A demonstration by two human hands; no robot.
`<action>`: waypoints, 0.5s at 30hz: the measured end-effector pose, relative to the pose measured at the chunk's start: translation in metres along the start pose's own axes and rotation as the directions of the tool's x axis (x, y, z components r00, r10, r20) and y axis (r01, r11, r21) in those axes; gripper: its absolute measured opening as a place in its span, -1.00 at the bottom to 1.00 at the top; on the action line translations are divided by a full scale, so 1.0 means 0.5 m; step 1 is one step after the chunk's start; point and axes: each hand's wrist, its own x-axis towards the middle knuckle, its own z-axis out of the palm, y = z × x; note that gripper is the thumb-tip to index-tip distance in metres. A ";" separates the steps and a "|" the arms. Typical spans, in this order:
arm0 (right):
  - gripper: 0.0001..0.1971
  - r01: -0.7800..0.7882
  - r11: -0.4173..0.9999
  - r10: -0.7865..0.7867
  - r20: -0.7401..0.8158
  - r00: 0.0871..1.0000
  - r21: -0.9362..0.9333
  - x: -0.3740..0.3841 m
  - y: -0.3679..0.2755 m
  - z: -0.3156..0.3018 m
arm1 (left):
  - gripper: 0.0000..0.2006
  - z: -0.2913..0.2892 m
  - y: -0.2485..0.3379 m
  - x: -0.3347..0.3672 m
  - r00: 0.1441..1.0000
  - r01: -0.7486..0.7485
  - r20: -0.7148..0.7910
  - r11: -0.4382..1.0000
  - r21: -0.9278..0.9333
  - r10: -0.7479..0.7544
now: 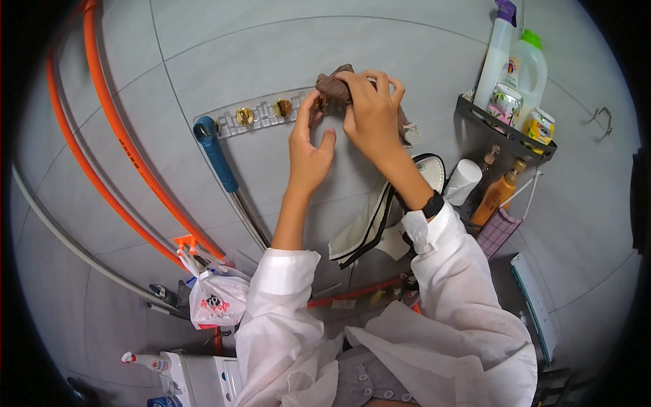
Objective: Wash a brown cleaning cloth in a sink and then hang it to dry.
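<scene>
My right hand (pixel 373 115) grips a bunched brown cloth (pixel 333 86) near the right end of a clear wall-mounted hook rack (pixel 230 122). Some of the cloth hangs down behind that hand. My left hand (pixel 310 152) is just left of it, thumb spread from the fingers, with the fingertips by the cloth's left edge and a hook. Two gold hooks, a left one (pixel 245 117) and a right one (pixel 283 107), show bare on the rack. At its left end hangs a blue-handled pole (pixel 218 152). A white bag with black trim (pixel 366 224) hangs below my right forearm.
Orange pipes (pixel 122 136) run down the left wall, with a white plastic bag (pixel 218 298) hanging nearby. A black corner shelf (pixel 505 125) on the right holds bottles and cans. Below it stand a white cup (pixel 463 180) and an orange pump bottle (pixel 498 193).
</scene>
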 end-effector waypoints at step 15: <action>-0.65 -0.355 0.893 0.438 -0.350 0.828 0.276 -0.064 -0.030 -0.044 | -0.38 -0.019 -0.006 0.005 0.999 0.012 0.039 0.998 -0.057 -0.010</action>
